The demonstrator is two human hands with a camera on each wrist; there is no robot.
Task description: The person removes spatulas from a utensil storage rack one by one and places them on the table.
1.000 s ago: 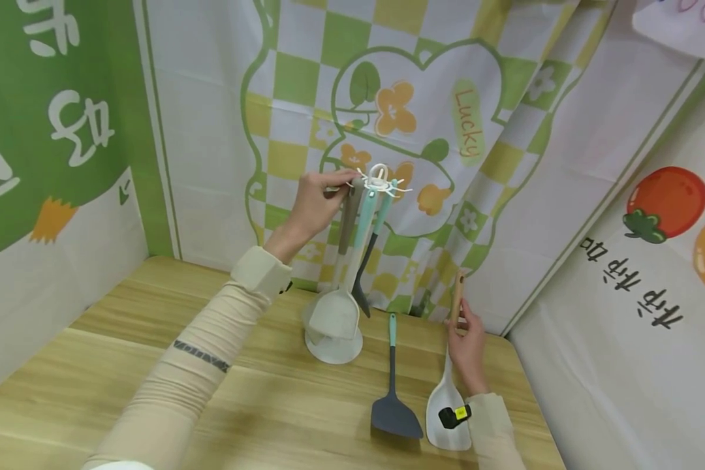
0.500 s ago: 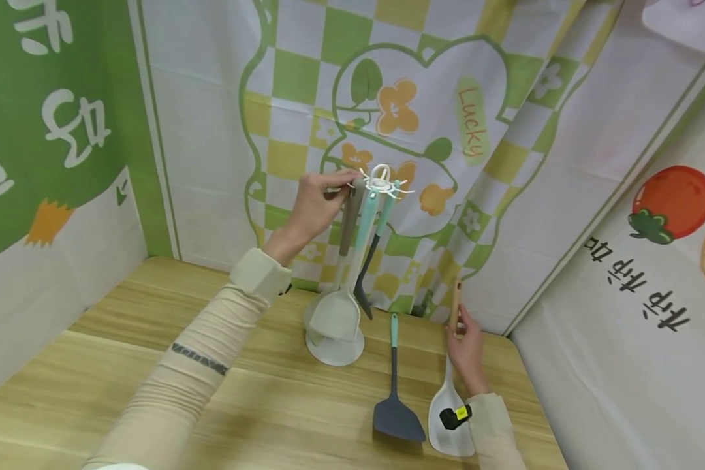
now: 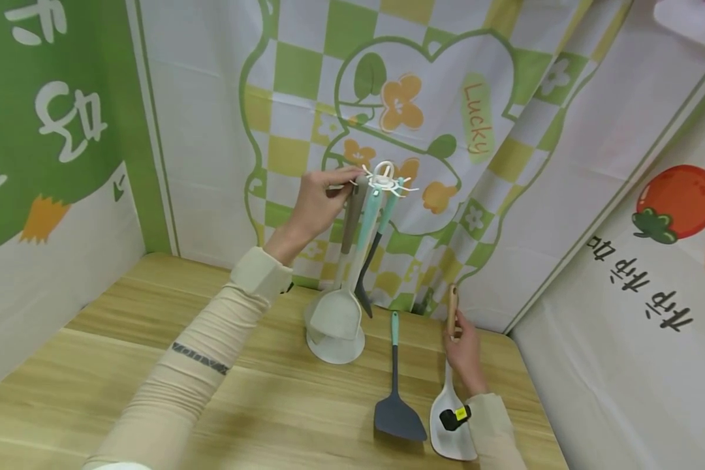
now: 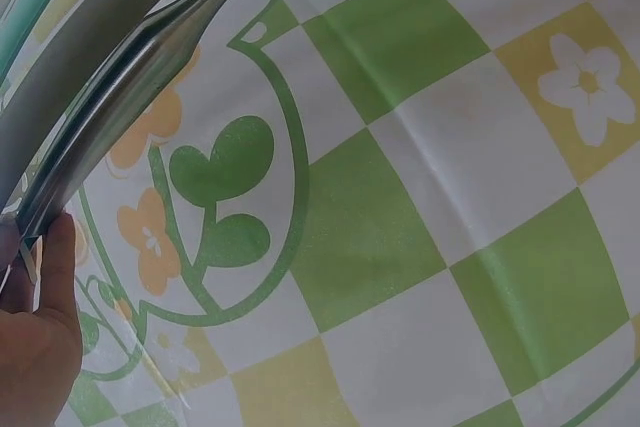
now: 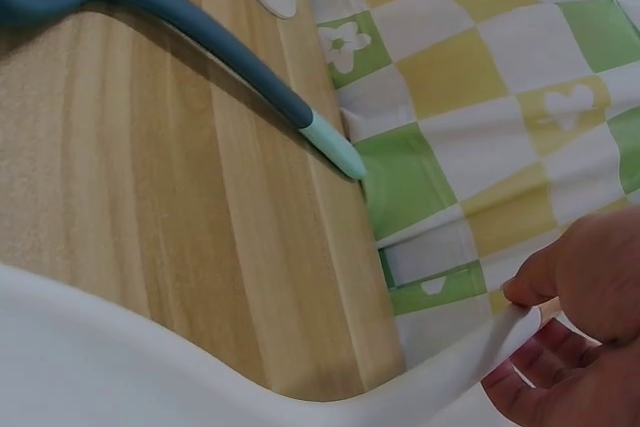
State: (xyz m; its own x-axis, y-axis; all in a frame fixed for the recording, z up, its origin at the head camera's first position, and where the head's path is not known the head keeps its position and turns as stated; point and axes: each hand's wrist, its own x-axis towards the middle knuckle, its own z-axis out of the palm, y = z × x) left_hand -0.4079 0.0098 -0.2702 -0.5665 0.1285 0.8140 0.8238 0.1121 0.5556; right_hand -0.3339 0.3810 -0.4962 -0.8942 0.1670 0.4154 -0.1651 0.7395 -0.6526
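Observation:
My left hand (image 3: pixel 320 202) is raised at the top of a white utensil rack (image 3: pixel 337 356), its fingertips pinching at a hook. In the left wrist view, a steel handle (image 4: pixel 150 62) ends right by those fingers, with a grey handle (image 4: pixel 70 67) alongside. Several utensils hang from the rack, including a pale turner (image 3: pixel 336 312) and a dark tool with a mint handle (image 3: pixel 388 212). My right hand (image 3: pixel 465 346) grips the wooden handle (image 3: pixel 452 307) of a white turner (image 3: pixel 452 446) at the table's right. Whether its blade touches the wood, I cannot tell.
Between rack and white turner lies a dark turner (image 3: pixel 396 418) with a mint handle end, flat on the wooden table (image 3: pixel 258 411). A checkered curtain (image 3: pixel 299 72) hangs along the back edge. Printed panels stand left and right.
My right hand and the white turner have shifted slightly toward me, and the wooden handle now leans a little more to the left. The left hand keeps its place at the rack top.

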